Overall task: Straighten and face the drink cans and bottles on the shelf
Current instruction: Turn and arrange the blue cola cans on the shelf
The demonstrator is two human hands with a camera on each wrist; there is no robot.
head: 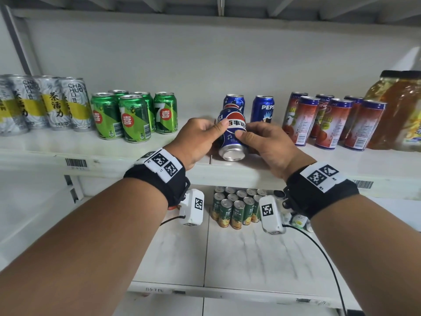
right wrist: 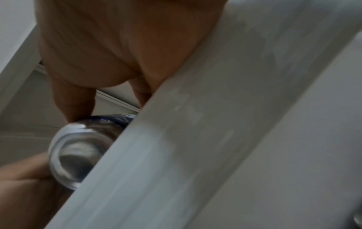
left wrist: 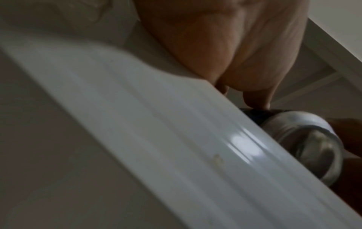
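A blue Pepsi can lies tilted over the front of the white shelf, its silver bottom toward me. My left hand grips its left side with the thumb across the label. My right hand grips its right side, thumb on the label too. In the left wrist view the can's silver bottom shows past the shelf edge under my left hand. In the right wrist view the can's bottom shows below my right hand. Two more Pepsi cans stand upright behind.
Green 7-Up cans stand left of my hands, tall grey-yellow tea cans further left. Red slim cans and amber jars fill the right. Small green cans stand on the lower shelf.
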